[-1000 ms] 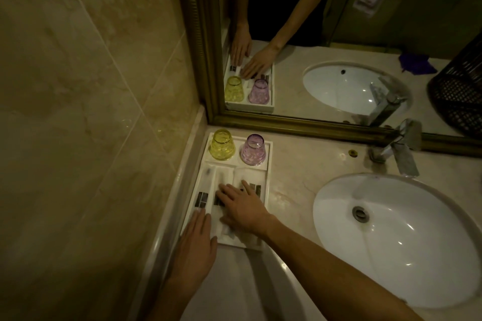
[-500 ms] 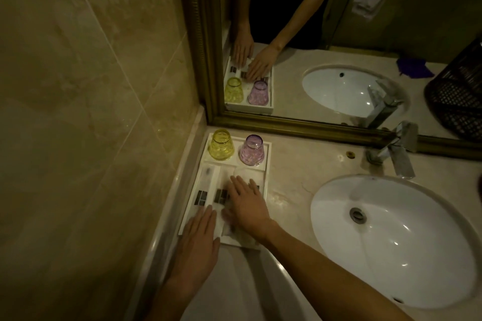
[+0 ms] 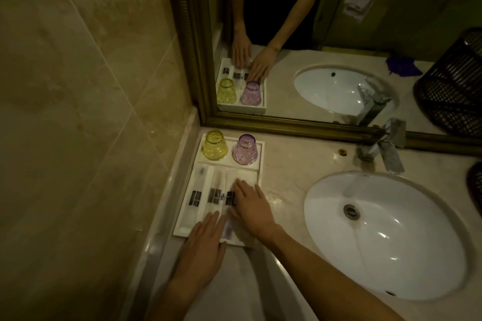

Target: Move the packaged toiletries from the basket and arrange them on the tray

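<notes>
Two hands flat on tray (marble counter, dim).

Basket cut off at right edge

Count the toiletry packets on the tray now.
3 visible, side by side in the tray: left packet, middle packet, right packet partly under the right hand. More may be hidden.

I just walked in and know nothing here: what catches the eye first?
Two upturned tumblers, the yellow glass and the purple glass, stand at the far end of the white tray. Both hands, left hand and right hand, lie flat on its packets.
</notes>
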